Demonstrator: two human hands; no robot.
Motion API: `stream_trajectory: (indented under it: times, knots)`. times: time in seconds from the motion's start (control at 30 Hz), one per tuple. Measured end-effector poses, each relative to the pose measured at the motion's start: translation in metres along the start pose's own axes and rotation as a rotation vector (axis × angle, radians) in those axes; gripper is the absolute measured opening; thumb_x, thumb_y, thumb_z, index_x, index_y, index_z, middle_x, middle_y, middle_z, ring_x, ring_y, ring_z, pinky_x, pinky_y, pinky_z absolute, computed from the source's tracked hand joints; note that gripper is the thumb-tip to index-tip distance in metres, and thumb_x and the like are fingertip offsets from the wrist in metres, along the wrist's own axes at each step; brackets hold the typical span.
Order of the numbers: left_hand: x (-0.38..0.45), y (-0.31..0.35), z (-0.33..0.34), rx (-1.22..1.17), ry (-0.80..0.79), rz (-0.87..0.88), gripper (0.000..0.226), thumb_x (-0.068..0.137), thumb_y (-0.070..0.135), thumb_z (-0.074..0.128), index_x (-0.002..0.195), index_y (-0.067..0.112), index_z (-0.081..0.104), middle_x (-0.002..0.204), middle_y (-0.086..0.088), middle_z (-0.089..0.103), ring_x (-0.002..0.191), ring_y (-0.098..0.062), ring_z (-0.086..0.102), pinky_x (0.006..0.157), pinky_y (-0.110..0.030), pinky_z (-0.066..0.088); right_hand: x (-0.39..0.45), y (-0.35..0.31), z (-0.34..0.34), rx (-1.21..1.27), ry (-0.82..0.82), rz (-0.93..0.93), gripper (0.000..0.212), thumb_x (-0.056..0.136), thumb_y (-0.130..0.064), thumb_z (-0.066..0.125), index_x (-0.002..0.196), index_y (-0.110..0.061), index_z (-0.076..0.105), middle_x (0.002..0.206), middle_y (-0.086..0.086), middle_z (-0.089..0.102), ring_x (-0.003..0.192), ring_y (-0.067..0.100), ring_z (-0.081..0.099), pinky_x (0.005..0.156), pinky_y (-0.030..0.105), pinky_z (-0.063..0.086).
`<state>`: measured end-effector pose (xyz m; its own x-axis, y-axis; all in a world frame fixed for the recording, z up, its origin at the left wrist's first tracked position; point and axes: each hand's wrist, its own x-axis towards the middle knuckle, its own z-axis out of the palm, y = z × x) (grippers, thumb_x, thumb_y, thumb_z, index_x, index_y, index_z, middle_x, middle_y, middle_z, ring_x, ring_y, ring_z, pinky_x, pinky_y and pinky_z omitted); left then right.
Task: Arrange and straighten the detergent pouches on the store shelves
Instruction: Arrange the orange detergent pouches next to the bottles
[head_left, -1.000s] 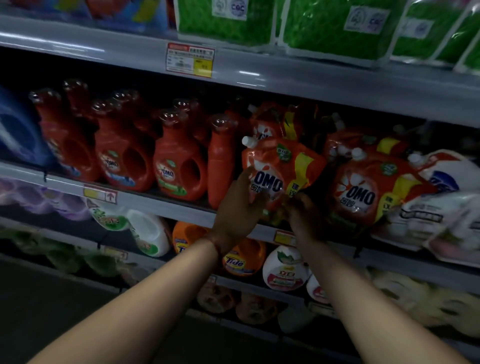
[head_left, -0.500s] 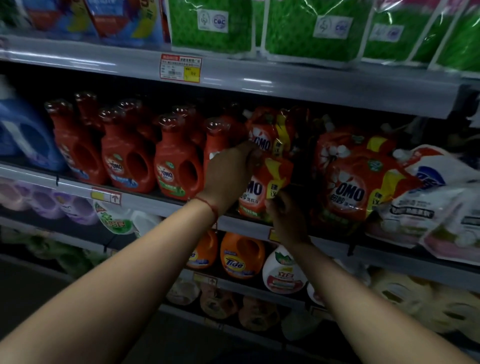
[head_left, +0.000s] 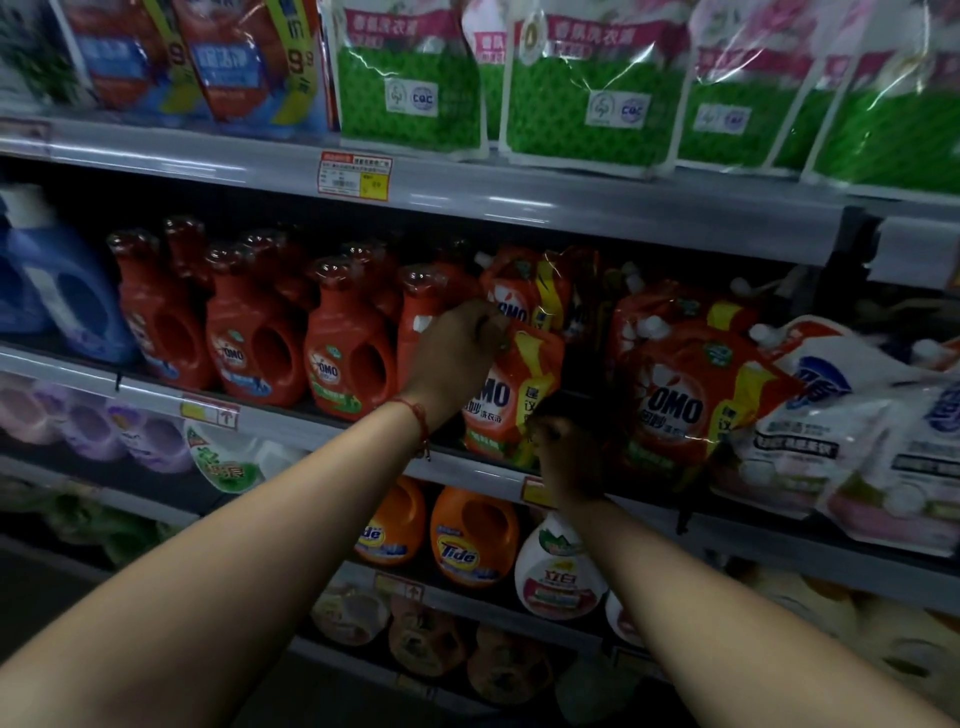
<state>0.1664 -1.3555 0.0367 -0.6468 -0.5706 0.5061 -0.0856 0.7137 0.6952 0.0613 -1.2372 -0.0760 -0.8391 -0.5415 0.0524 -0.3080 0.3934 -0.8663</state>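
A red OMO detergent pouch (head_left: 511, 395) stands almost upright at the front of the middle shelf (head_left: 322, 426). My left hand (head_left: 457, 353) grips its top left corner. My right hand (head_left: 569, 447) holds its lower right edge, fingers curled. A second OMO pouch (head_left: 524, 291) stands behind it. To the right another OMO pouch (head_left: 691, 400) leans right against white pouches (head_left: 841, 415) that lie slumped.
Red OMO bottles (head_left: 343, 358) stand in rows left of the pouch, a blue bottle (head_left: 57, 291) at far left. Green pouches (head_left: 587, 98) line the top shelf. Tide bottles (head_left: 467, 540) and other bottles fill the lower shelves.
The OMO pouch went from leaning forward to nearly upright, set back on the shelf. My left hand climbed from its front to its top corner. My right hand stayed at the lower edge.
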Motion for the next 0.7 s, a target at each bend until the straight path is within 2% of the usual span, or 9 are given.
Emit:
stream_trajectory:
  times: [0.13,0.23,0.33,0.4,0.47,0.53,0.6,0.63,0.7]
  knots:
    - [0.012,-0.004,-0.007,0.019,-0.015,-0.006,0.022,0.103,0.025,0.05,0.084,0.024,0.062,0.081,0.0,0.068,0.074,-0.018,0.065,0.065,-0.034,0.051,0.032,0.02,0.004,0.018,0.044,0.118,0.025,0.095,-0.037,0.044,0.1,-0.027,0.066,0.11,0.012,0.067,0.104,0.034,0.065,0.089,0.05,0.052]
    - [0.024,-0.011,-0.016,0.052,0.071,-0.021,0.025,0.101,0.022,0.051,0.078,0.025,0.061,0.08,-0.001,0.069,0.073,-0.02,0.066,0.07,-0.041,0.054,0.077,0.047,0.019,0.024,0.012,0.195,0.029,0.089,-0.049,0.043,0.097,-0.031,0.063,0.114,0.01,0.066,0.104,0.033,0.064,0.091,0.052,0.052]
    - [0.019,-0.015,-0.013,0.024,0.005,0.037,0.016,0.104,0.026,0.047,0.104,0.023,0.063,0.095,-0.001,0.07,0.083,-0.016,0.067,0.074,-0.041,0.057,0.066,0.026,0.017,0.008,0.039,0.264,0.046,0.091,-0.049,0.04,0.12,-0.02,0.061,0.127,0.01,0.061,0.115,0.033,0.058,0.099,0.045,0.046]
    - [0.007,-0.019,-0.008,0.012,-0.057,0.084,0.031,0.104,0.028,0.048,0.135,0.026,0.051,0.109,0.0,0.071,0.091,-0.011,0.069,0.075,-0.032,0.059,0.053,0.02,0.013,-0.038,0.01,0.248,0.038,0.1,-0.029,0.044,0.129,-0.007,0.057,0.13,0.016,0.057,0.12,0.035,0.054,0.096,0.039,0.045]
    - [-0.008,-0.024,-0.007,0.028,-0.02,0.091,0.038,0.102,0.024,0.052,0.139,0.024,0.045,0.099,0.006,0.07,0.079,0.0,0.066,0.064,-0.016,0.051,0.043,0.018,0.01,0.008,-0.063,0.215,0.033,0.101,-0.019,0.042,0.12,0.0,0.061,0.128,0.023,0.058,0.117,0.038,0.055,0.098,0.043,0.047]
    - [-0.021,-0.035,-0.008,0.018,0.087,0.01,0.029,0.101,0.021,0.055,0.129,0.016,0.052,0.087,0.011,0.064,0.067,0.005,0.059,0.055,-0.01,0.04,0.029,0.002,0.005,0.121,0.004,0.195,0.027,0.099,-0.032,0.045,0.093,-0.016,0.065,0.114,0.02,0.065,0.102,0.035,0.062,0.091,0.05,0.051]
    - [-0.029,-0.052,-0.011,-0.057,0.162,-0.132,0.019,0.1,0.021,0.057,0.116,0.01,0.058,0.09,0.004,0.067,0.076,-0.002,0.063,0.065,-0.019,0.048,0.013,-0.023,-0.004,0.192,0.154,0.105,0.023,0.098,-0.04,0.05,0.088,-0.023,0.061,0.105,0.011,0.066,0.092,0.026,0.062,0.078,0.041,0.051]
    - [-0.033,-0.059,-0.011,-0.059,0.152,-0.169,0.016,0.1,0.019,0.058,0.11,0.007,0.062,0.094,-0.002,0.07,0.083,-0.012,0.066,0.073,-0.027,0.052,0.003,-0.038,-0.012,0.21,0.227,0.015,0.02,0.098,-0.039,0.052,0.102,-0.02,0.06,0.111,0.008,0.062,0.095,0.022,0.059,0.075,0.032,0.046]
    - [-0.04,-0.07,-0.003,-0.055,0.044,-0.191,0.013,0.1,0.012,0.057,0.101,0.004,0.067,0.096,-0.01,0.071,0.087,-0.02,0.066,0.078,-0.034,0.053,-0.018,-0.07,-0.03,0.258,0.272,-0.164,0.039,0.097,-0.032,0.056,0.133,-0.019,0.047,0.127,-0.002,0.048,0.108,0.011,0.049,0.073,0.014,0.041]
